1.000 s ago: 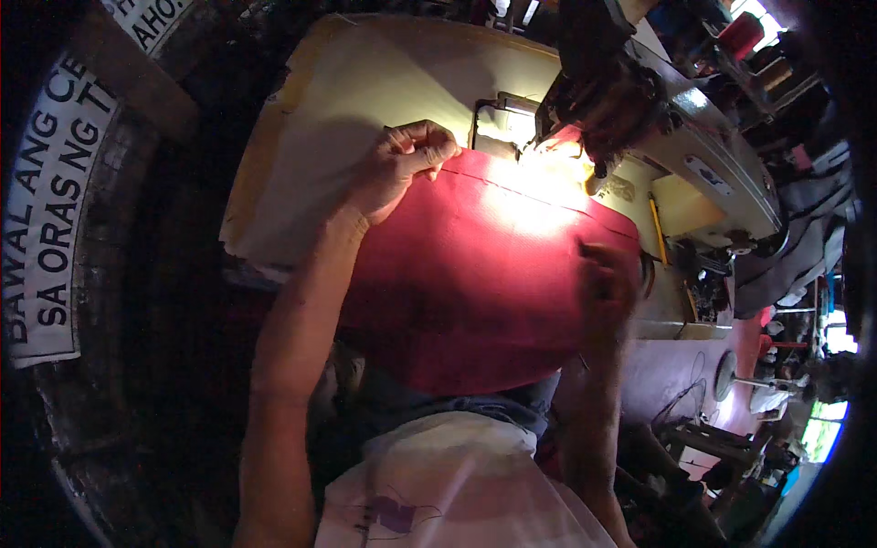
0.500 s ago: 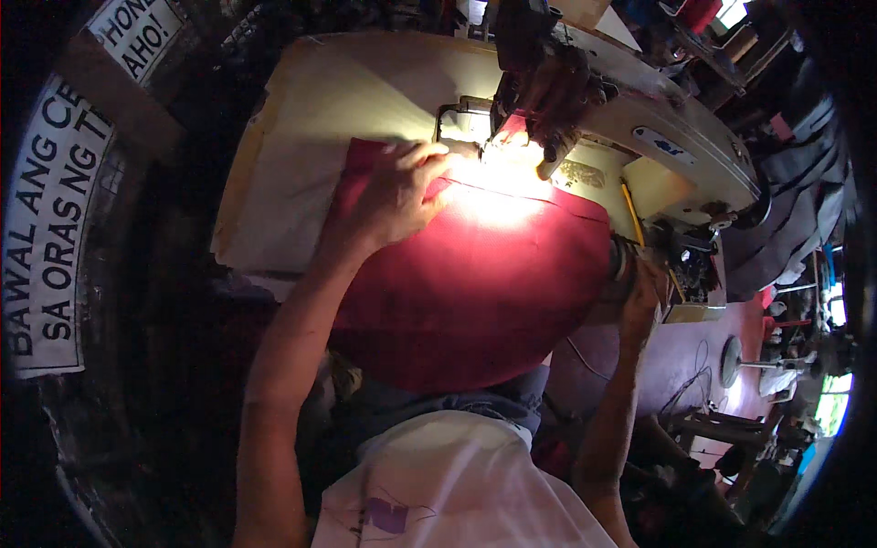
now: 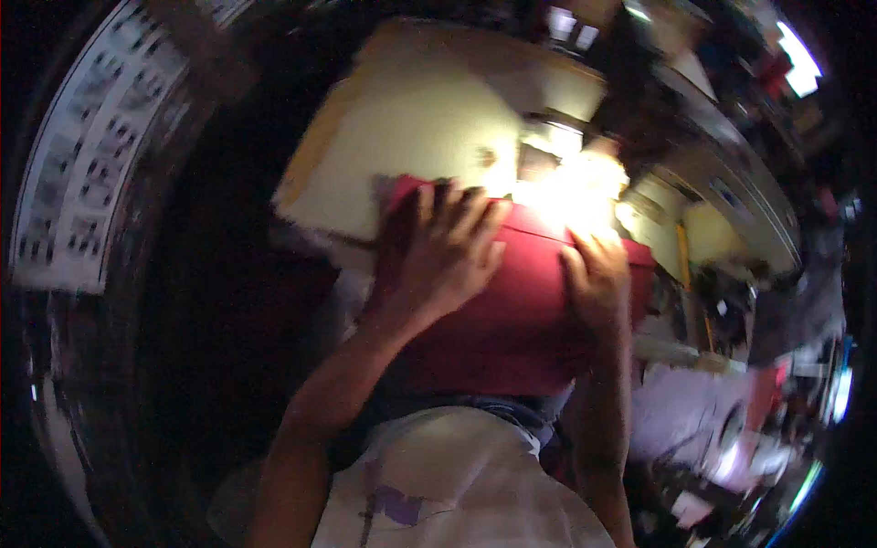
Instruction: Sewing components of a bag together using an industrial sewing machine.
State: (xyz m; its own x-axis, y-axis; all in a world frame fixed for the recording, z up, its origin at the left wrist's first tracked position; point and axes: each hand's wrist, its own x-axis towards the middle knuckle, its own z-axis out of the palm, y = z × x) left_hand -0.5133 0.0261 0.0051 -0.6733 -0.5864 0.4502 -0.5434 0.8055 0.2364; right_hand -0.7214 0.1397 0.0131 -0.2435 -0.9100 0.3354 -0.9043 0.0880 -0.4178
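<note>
A piece of dark red fabric [image 3: 521, 310] hangs from the light sewing table [image 3: 402, 110] down over my lap. My left hand [image 3: 452, 260] lies on its upper left part, fingers spread and pointing away from me. Closer to the sewing machine [image 3: 744, 201], my right hand [image 3: 600, 279] rests on the fabric, its fingers stretched out and the thumb apart. A seam line runs across the fabric between the hands. Bright lamp light washes out the needle area just beyond my right fingertips, and motion blurs the view.
The machine's dark head rises beyond my right hand. A yellow stick-like thing [image 3: 682, 254] stands beside the machine bed at right. A lettered white sign [image 3: 100, 137] hangs at far left. Blurred clutter fills the far right, and dark cloth [image 3: 804, 297] hangs there.
My right hand has moved from the table's right edge onto the fabric near the needle area. My left hand's fingers have spread flat. The whole view has shifted and tilted.
</note>
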